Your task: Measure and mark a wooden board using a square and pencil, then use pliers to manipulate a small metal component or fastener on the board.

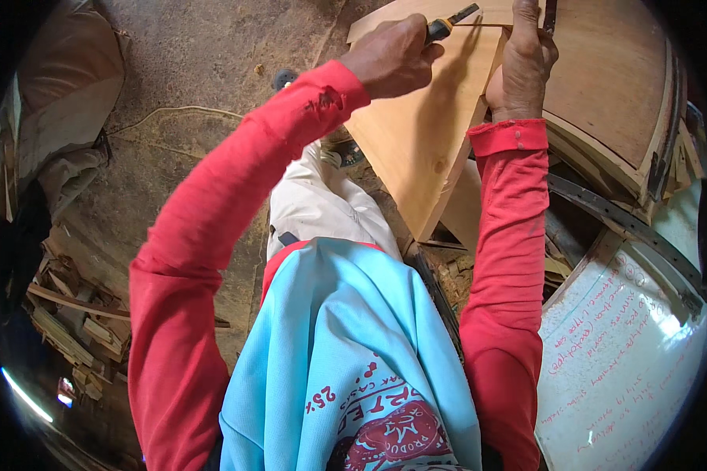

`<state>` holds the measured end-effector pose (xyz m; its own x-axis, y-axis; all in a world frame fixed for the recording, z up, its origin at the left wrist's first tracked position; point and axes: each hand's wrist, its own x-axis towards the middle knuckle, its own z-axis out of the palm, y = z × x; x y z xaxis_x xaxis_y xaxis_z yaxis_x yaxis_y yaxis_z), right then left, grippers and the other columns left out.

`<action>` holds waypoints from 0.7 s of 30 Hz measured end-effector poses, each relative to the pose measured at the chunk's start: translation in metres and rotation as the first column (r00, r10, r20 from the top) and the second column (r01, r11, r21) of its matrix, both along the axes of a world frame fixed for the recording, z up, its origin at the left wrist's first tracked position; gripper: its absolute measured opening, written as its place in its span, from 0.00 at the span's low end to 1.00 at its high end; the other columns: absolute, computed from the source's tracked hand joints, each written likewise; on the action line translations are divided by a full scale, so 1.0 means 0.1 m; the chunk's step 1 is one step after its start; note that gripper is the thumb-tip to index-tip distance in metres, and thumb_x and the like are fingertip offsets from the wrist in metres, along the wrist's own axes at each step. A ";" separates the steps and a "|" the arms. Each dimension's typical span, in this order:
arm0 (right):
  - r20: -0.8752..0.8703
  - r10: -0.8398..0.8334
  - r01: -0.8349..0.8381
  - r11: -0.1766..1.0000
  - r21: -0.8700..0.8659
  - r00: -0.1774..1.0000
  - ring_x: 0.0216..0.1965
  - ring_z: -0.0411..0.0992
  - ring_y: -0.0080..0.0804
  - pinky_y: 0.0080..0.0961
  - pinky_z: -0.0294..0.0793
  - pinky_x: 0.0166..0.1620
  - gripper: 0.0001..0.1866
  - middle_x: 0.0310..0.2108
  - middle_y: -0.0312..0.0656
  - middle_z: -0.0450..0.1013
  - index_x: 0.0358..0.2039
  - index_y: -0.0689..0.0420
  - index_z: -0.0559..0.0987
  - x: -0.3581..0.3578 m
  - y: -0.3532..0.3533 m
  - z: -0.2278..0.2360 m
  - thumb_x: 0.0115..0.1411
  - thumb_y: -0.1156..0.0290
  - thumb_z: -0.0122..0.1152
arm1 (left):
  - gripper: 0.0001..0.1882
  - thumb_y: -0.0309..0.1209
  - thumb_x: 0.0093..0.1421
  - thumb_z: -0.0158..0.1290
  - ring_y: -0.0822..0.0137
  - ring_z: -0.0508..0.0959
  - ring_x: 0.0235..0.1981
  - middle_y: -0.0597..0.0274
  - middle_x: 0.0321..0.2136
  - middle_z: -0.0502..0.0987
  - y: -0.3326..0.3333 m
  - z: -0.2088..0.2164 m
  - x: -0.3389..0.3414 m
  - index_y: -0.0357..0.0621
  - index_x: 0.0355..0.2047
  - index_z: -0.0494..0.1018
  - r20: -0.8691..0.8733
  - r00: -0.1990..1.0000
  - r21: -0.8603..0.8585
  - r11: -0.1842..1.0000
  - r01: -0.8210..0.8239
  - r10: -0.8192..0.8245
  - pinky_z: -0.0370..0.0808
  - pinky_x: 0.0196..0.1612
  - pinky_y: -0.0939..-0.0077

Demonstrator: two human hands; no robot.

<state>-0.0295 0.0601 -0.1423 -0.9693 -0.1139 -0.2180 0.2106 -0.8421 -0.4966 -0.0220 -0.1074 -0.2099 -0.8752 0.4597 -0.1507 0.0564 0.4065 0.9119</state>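
Clock directions run from the middle of the view. At 1 o'clock, a pale tan, tapering wooden panel (424, 149) points toward 6. Over it, at 12, is the red-sleeved left hand (397, 59), its flat-bladed metal tool with black-and-yellow handle (441, 30) angled toward 1. The red-sleeved right hand (521, 74) is between 1 and 2, by the panel's right edge. At 2: stacked brown curved wooden sheets (605, 71); at 3, a dark curved metal strip (628, 225); at 4, a glossy white flat board (577, 377). Brown splintered wood offcuts (82, 334) lie at 8; a beige crumpled sheet (71, 67), at 10.
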 end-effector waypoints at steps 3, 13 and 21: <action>0.042 -0.357 0.134 0.452 0.882 0.933 0.25 0.59 0.20 0.25 0.62 0.29 0.25 0.23 0.25 0.59 0.23 0.45 0.69 -0.03 0.00 -0.07 0.65 0.41 0.64 | 0.17 0.37 0.68 0.56 0.40 0.75 0.28 0.40 0.24 0.73 0.12 0.02 0.12 0.34 0.32 0.66 0.048 0.996 0.008 0.997 -0.071 0.071 0.68 0.32 0.50; 0.014 -0.322 0.157 0.499 0.853 0.947 0.22 0.58 0.19 0.27 0.57 0.26 0.26 0.21 0.25 0.59 0.21 0.45 0.67 -0.03 -0.08 -0.01 0.66 0.42 0.63 | 0.18 0.36 0.68 0.56 0.33 0.75 0.31 0.35 0.26 0.74 0.22 -0.05 0.18 0.32 0.35 0.64 -0.148 0.983 -0.084 0.989 -0.125 0.112 0.70 0.33 0.47; -0.031 -0.321 0.189 0.476 0.859 0.947 0.23 0.61 0.19 0.25 0.60 0.27 0.23 0.22 0.26 0.62 0.23 0.45 0.71 -0.05 -0.14 -0.01 0.68 0.45 0.62 | 0.09 0.25 0.63 0.48 0.39 0.81 0.26 0.35 0.29 0.78 0.13 0.26 0.04 0.31 0.40 0.67 -0.234 0.970 -0.250 0.960 -0.123 0.064 0.78 0.28 0.49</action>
